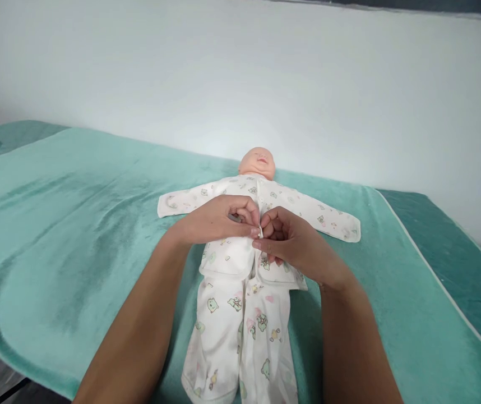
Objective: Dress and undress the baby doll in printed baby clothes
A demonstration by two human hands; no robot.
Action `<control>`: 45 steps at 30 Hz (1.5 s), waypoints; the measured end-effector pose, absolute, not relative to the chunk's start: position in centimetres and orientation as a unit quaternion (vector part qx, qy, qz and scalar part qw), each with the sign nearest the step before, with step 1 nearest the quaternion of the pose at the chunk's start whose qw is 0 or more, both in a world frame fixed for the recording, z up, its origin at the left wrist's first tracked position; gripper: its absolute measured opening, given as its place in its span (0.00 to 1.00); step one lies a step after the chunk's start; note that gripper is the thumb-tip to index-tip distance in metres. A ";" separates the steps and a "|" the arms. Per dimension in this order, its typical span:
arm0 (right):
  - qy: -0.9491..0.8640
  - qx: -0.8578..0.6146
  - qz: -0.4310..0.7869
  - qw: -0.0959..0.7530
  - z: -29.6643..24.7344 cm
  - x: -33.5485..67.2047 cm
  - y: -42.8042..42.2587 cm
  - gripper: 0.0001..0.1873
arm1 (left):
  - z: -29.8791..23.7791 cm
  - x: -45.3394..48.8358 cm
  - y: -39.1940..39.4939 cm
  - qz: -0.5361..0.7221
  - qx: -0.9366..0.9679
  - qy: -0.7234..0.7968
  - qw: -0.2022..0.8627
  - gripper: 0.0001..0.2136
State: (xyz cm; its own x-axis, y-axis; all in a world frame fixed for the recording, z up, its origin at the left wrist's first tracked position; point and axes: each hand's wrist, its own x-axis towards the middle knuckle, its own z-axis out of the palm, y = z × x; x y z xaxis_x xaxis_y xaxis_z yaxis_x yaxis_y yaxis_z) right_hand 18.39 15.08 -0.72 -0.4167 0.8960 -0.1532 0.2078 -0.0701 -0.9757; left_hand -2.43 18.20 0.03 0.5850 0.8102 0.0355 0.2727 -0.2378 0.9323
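A pale wall (240, 73) is standing behind the far edge of the green-draped desk (68, 241). A doll (257, 163) is lying face up, its head resting near that far edge. Its printed white shirt (226, 258) is stretching sleeves toward the desk's left and right edges, while matching trousers (219, 320) are extending toward the near edge. The left hand (219, 219) and the right hand (293, 238) are pinching the shirt's front opening between their fingers, thumb tips nearly meeting.

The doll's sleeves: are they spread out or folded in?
Spread out. Both sleeves of the patterned shirt reach outward, one to each side of the doll, over the green blanket.
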 end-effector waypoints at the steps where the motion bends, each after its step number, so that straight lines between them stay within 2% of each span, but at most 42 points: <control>1: -0.613 -0.454 0.574 0.298 -0.8 18.4 15.1 0.16 | 0.0 -2.4 18.2 0.269 0.738 0.365 0.500 0.09; 12: -0.613 -0.444 0.582 0.296 -0.9 18.4 15.2 0.16 | 0.3 -1.8 17.6 0.279 0.739 0.420 0.447 0.10; 24: -0.614 -0.454 0.579 0.286 -0.7 18.1 15.1 0.16 | 0.3 -1.3 16.9 0.294 0.710 0.430 0.474 0.05; 31: -0.617 -0.449 0.582 0.280 -0.7 18.2 15.0 0.17 | 0.2 -1.8 17.2 0.310 0.683 0.401 0.526 0.08; 39: -0.614 -0.443 0.584 0.294 -0.5 18.2 15.1 0.13 | 0.0 -2.0 17.5 0.321 0.678 0.391 0.533 0.07; 45: -0.598 -0.476 0.595 0.250 -0.1 18.3 15.0 0.14 | 0.0 -2.2 17.5 0.316 0.667 0.393 0.548 0.09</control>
State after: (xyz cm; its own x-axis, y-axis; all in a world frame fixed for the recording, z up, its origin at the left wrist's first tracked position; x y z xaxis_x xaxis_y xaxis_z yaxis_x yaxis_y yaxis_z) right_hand 18.29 14.96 -0.08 -0.4222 0.8661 -0.2677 0.2719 -0.1608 -0.9488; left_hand -2.15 17.54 0.04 0.4914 0.8708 -0.0105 0.1787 -0.0890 0.9799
